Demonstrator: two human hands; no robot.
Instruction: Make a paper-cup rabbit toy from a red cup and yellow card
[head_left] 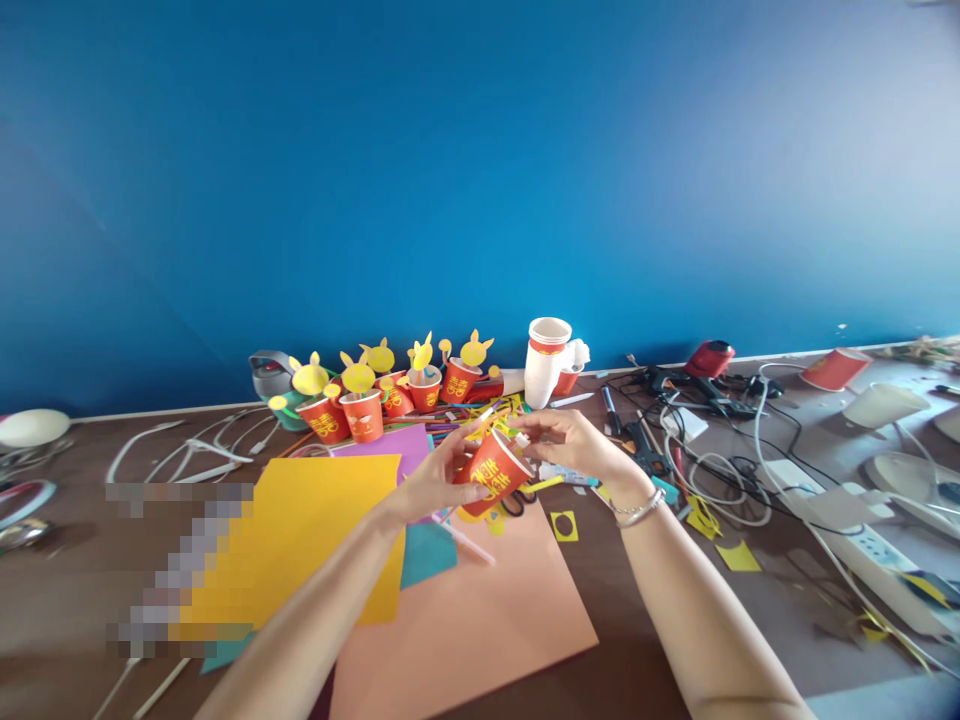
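Tilted over the paper sheets is a red paper cup (491, 472) with yellow lettering, its opening facing right. My left hand (442, 475) is closed around the cup's side and base. At the cup's rim, my right hand (566, 443) has its fingers drawn together; a small whitish bit shows by the fingertips, too small to name. Under the cup lie a peach paper sheet (472, 625), a pink pen-like stick (474, 545) and partly hidden scissors (517, 503). Behind stand several red cups (365, 415) with yellow eared paper heads (358, 377) on them.
Yellow paper (315, 520) lies left of the peach sheet. Stacked white cups (548, 365) stand near the blue wall (450, 180). To the right are a glue gun (646, 445), tangled cables (720, 480), a power strip (862, 540) and paper scraps (739, 557).
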